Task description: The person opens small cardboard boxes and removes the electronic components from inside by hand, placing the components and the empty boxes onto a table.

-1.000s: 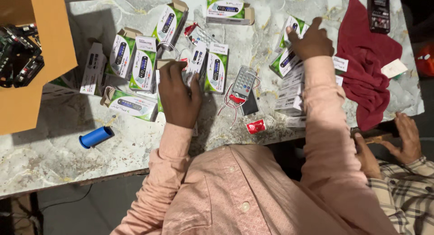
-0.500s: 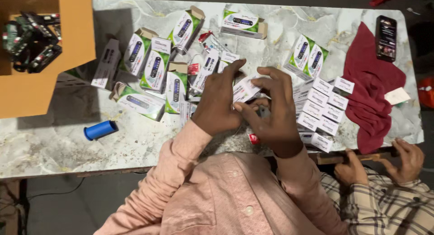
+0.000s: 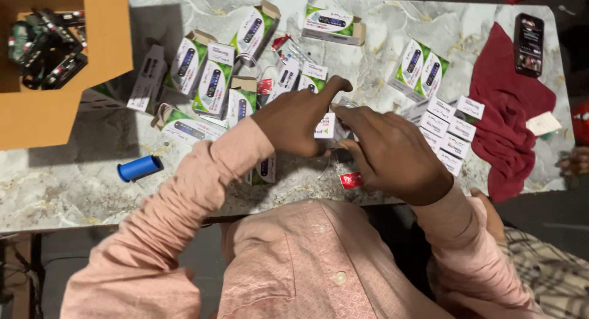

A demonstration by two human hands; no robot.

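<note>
A small white box [image 3: 325,126] sits between the two hands at the middle of the desk [image 3: 73,190], pinched at its edges by fingertips from both sides. A second ago the hands were apart, the right hand [image 3: 396,156] reaching far out toward the green-and-white boxes and the left hand [image 3: 294,122] resting on others; half a second ago they had come together, and now they are closed in around this one box, the left forefinger stuck out straight above it. It looks as though one piece has been picked out and is being worked on.

Beyond the left hand lies a scatter of green-and-white cartons [image 3: 211,86], some with flaps open. Just right of the right hand, flat white boxes [image 3: 451,132] lie in rows, with a dark red cloth [image 3: 509,122] and a black phone [image 3: 529,44] farther out. A blue cylinder [image 3: 140,168] lies well to the left. A small red tag [image 3: 351,180] lies under the right wrist. The clutter crowds the hands closely.
</note>
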